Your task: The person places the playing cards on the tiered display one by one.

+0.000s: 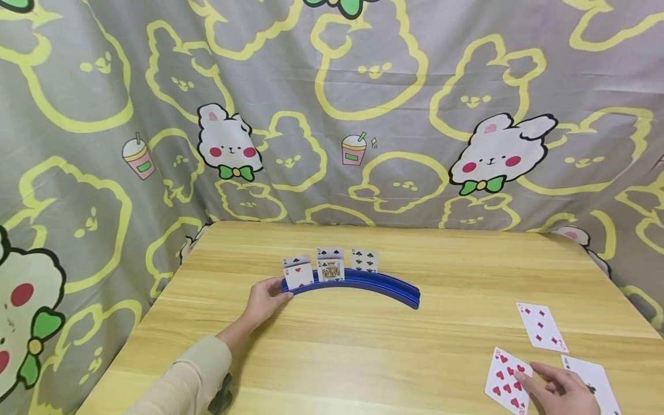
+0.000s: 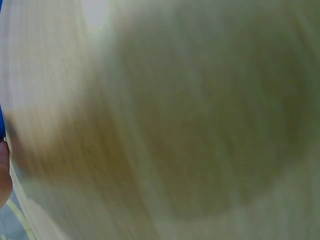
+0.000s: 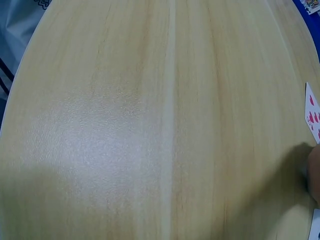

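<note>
My left hand (image 1: 263, 301) pinches the left end of a curved blue card holder (image 1: 381, 283), thumb in front. Several playing cards stand in it: a two of hearts (image 1: 298, 276) before another card, a king (image 1: 330, 271) before a black five (image 1: 330, 253), and a six of clubs (image 1: 365, 260) on its own. At the lower right, my right hand (image 1: 562, 389) pinches the eight of hearts (image 1: 500, 383) by its right edge. In the left wrist view only a fingertip (image 2: 4, 187) shows at the left edge, below a sliver of blue.
The five of diamonds (image 1: 542, 327) lies face up on the wooden table (image 1: 363, 351), beyond my right hand. An ace of clubs (image 1: 583, 372) lies partly under that hand. A patterned curtain (image 1: 332, 190) hangs behind and along the sides of the table.
</note>
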`<state>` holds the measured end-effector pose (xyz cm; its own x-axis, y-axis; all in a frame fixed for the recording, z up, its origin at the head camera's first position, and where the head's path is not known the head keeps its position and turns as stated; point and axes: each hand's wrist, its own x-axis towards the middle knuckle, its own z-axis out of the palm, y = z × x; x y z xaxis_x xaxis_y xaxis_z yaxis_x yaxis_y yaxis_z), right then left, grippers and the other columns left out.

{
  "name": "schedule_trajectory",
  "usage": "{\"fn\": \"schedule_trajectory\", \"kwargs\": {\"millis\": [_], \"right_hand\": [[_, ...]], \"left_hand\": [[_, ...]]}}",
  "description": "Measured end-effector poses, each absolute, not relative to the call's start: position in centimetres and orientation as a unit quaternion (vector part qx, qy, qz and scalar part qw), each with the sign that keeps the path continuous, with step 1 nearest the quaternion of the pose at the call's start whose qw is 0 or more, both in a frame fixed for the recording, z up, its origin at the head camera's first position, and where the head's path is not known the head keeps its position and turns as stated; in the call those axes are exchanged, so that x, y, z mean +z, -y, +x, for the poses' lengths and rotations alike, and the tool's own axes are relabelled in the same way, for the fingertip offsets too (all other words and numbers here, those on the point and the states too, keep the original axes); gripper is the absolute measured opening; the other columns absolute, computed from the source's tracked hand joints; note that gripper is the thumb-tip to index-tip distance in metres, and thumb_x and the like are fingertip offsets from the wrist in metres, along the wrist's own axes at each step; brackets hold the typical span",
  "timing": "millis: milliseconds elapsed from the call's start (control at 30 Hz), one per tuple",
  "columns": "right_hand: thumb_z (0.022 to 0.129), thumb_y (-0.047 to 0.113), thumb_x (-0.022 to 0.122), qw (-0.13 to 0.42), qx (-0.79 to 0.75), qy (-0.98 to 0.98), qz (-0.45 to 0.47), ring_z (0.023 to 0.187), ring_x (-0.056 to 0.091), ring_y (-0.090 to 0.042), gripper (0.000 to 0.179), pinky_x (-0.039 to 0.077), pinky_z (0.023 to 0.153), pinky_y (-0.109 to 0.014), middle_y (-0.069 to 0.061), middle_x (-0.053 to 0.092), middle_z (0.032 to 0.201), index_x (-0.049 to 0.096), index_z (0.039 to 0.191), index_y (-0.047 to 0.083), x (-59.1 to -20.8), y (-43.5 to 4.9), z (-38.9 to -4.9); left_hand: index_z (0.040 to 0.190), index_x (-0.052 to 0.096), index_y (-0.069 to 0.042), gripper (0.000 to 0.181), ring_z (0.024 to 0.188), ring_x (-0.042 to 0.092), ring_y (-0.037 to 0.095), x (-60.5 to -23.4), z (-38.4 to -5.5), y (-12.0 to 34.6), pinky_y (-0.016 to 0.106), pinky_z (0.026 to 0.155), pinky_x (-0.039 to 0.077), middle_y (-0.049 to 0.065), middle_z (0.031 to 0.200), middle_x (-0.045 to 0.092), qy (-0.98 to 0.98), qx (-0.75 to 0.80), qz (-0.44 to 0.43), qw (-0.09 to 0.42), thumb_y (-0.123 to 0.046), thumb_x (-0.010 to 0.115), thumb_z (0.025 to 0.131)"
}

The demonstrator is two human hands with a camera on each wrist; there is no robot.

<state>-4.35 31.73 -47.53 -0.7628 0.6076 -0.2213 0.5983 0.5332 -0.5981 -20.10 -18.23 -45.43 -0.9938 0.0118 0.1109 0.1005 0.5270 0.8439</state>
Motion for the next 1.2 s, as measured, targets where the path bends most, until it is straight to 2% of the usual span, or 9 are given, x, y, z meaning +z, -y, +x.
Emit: {"fn": "schedule_trajectory", "kwargs": {"millis": [333, 667, 1200], "right_hand": [[0.075, 0.035, 0.075, 0.046, 0.318, 0.893, -0.316, 0.063, 0.037, -0.007, 0.053, 0.029, 0.053, -0.019, -0.002, 0.048, 0.077, 0.062, 0.108, -0.005, -47.1, -31.2, -4.5], [0.077, 0.018, 0.074, 0.019, 0.296, 0.916, -0.270, 0.072, 0.042, -0.018, 0.041, 0.031, 0.060, -0.026, -0.009, 0.050, 0.078, 0.058, 0.102, -0.011, -46.5, -31.5, -5.5], [0.077, 0.018, 0.073, 0.009, 0.285, 0.918, -0.277, 0.081, 0.047, -0.028, 0.038, 0.038, 0.066, -0.035, -0.019, 0.052, 0.085, 0.057, 0.097, -0.011, -46.3, -31.2, -5.9]], "left_hand": [[0.108, 0.062, 0.007, 0.032, 0.098, 0.065, 0.034, -45.4, -20.2, 18.4, 0.034, 0.085, 0.056, 0.024, 0.106, 0.066, 0.875, -0.481, -0.030, 0.040, 0.002, 0.070, 0.077], [0.110, 0.062, 0.007, 0.033, 0.098, 0.065, 0.035, -45.3, -20.1, 18.3, 0.036, 0.086, 0.056, 0.024, 0.107, 0.066, 0.879, -0.474, -0.022, 0.035, 0.002, 0.070, 0.078], [0.112, 0.061, 0.007, 0.035, 0.100, 0.065, 0.034, -45.3, -20.2, 18.4, 0.036, 0.087, 0.055, 0.024, 0.108, 0.066, 0.880, -0.473, -0.023, 0.031, 0.001, 0.069, 0.079]]}}
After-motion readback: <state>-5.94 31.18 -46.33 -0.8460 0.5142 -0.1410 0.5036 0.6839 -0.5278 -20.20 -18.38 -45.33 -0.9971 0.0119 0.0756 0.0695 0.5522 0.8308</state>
